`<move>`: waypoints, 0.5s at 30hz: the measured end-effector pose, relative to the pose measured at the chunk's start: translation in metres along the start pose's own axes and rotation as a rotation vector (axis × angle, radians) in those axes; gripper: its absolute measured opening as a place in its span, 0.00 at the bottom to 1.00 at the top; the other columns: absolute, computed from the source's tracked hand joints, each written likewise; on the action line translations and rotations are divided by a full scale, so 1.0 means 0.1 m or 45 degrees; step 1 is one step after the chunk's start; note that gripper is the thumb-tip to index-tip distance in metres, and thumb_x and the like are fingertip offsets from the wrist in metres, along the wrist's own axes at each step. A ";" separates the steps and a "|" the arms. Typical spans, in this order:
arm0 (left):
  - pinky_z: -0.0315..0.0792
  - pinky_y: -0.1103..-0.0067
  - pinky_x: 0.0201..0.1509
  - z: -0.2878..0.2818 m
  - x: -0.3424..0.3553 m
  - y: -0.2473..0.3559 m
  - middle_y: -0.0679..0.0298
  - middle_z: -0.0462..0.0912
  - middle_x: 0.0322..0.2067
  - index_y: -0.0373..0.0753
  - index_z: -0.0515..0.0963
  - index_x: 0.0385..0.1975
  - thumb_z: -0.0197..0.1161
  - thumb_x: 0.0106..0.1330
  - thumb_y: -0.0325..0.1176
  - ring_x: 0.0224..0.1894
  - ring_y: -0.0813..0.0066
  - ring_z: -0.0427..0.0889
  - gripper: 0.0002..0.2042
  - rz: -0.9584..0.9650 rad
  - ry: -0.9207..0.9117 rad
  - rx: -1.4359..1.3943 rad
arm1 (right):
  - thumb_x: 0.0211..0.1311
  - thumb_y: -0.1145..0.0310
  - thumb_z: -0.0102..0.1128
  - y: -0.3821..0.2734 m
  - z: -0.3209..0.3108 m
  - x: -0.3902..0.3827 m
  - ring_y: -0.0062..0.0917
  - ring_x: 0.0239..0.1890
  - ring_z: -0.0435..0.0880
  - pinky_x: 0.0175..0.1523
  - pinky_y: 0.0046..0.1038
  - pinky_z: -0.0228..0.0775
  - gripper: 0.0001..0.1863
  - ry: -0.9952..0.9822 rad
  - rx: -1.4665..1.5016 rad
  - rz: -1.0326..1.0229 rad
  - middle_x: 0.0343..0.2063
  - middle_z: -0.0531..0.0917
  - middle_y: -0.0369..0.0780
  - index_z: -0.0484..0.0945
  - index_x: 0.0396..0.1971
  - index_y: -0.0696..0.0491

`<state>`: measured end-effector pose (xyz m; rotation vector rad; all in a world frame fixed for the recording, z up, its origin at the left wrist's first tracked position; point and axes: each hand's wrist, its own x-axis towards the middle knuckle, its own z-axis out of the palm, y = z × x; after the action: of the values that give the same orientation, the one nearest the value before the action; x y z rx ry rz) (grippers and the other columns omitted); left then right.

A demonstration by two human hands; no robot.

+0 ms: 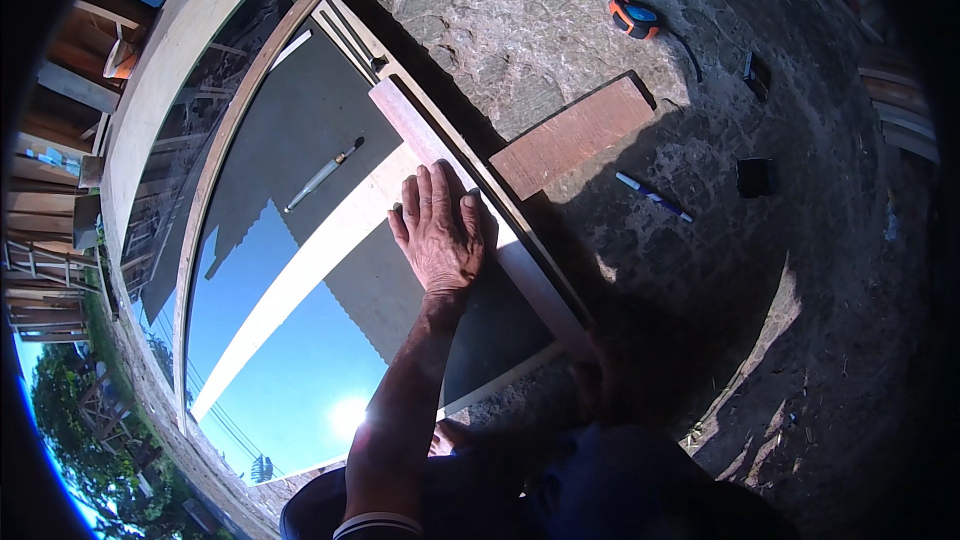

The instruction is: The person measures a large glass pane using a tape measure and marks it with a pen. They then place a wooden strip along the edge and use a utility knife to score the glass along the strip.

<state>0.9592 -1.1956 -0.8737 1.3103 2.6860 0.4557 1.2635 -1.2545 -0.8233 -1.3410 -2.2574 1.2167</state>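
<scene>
My left hand (440,230) lies palm down, fingers stretched and slightly apart, pressing on pale wooden strips over a large sheet of glass (300,360) that reflects sky and sun. One long, narrow strip (525,270) runs diagonally under its thumb side; a wider pale band (280,300) crosses the glass to the lower left. A slim tool (325,175) with a clear handle and dark head rests on the glass above left of my hand. A dim reddish shape at the strip's lower end may be my right hand, but shadow hides it.
Right of the framed glass, a reddish board (570,135), orange-black tape measure (632,15), marker (652,197) and two small dark objects (756,177) lie on rough ground (500,30). A curved-looking frame rail (230,115) crosses the left. Stacked timber (50,280) and greenery stand beyond.
</scene>
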 end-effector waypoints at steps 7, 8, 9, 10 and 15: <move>0.35 0.54 0.79 0.14 0.01 -0.07 0.60 0.59 0.75 0.49 0.57 0.76 0.44 0.76 0.59 0.79 0.58 0.50 0.33 0.048 0.059 0.049 | 0.66 0.66 0.66 -0.07 -0.10 0.00 0.50 0.51 0.83 0.57 0.46 0.75 0.27 0.037 -0.030 0.065 0.50 0.81 0.53 0.72 0.63 0.55; 0.35 0.53 0.79 0.15 0.02 -0.08 0.61 0.59 0.76 0.49 0.57 0.76 0.44 0.76 0.59 0.79 0.59 0.50 0.33 0.039 0.058 0.054 | 0.66 0.67 0.66 -0.06 -0.12 0.01 0.50 0.51 0.83 0.56 0.46 0.76 0.27 0.008 0.019 0.077 0.50 0.81 0.54 0.71 0.64 0.55; 0.35 0.52 0.79 0.16 0.02 -0.09 0.61 0.59 0.76 0.50 0.57 0.77 0.43 0.76 0.59 0.79 0.59 0.50 0.33 0.069 0.088 0.056 | 0.66 0.67 0.66 -0.05 -0.14 0.01 0.50 0.51 0.83 0.55 0.46 0.76 0.28 -0.011 0.068 0.062 0.49 0.81 0.54 0.71 0.64 0.56; 0.34 0.53 0.79 0.17 0.02 -0.10 0.58 0.58 0.76 0.48 0.58 0.76 0.44 0.76 0.59 0.79 0.57 0.49 0.34 0.062 0.073 0.020 | 0.66 0.67 0.66 -0.03 -0.14 0.03 0.50 0.51 0.83 0.55 0.46 0.76 0.28 -0.042 0.106 0.091 0.49 0.81 0.54 0.70 0.64 0.57; 0.34 0.52 0.79 0.16 0.03 -0.10 0.59 0.58 0.76 0.48 0.57 0.76 0.43 0.76 0.59 0.79 0.59 0.48 0.34 0.052 0.060 0.024 | 0.68 0.66 0.64 0.04 -0.13 0.06 0.49 0.49 0.83 0.51 0.44 0.77 0.28 -0.129 0.200 0.089 0.47 0.81 0.54 0.68 0.64 0.59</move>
<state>0.9539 -1.1957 -0.8923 1.3793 2.7122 0.4735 1.2699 -1.2417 -0.8201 -1.3376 -2.1443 1.4841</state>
